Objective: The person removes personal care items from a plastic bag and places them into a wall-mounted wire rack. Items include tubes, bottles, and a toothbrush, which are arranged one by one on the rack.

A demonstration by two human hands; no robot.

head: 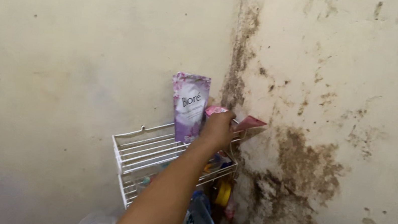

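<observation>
My left hand (217,128) reaches up into the wall corner and is closed on a small pink sachet (251,122), whose ends stick out above and to the right of my fingers. Just left of the hand stands a purple flower-printed refill pouch (189,107), upright on the top tier of a white wire corner shelf (141,146). My forearm crosses in front of the shelf's right half and hides part of it. My right hand is out of view.
The shelf's lower tier holds several small items, among them a yellow round one (223,193). A bluish plastic bag (203,221) hangs below. The cream walls meet in a corner (240,46) with dark mould and flaking brown patches (306,165).
</observation>
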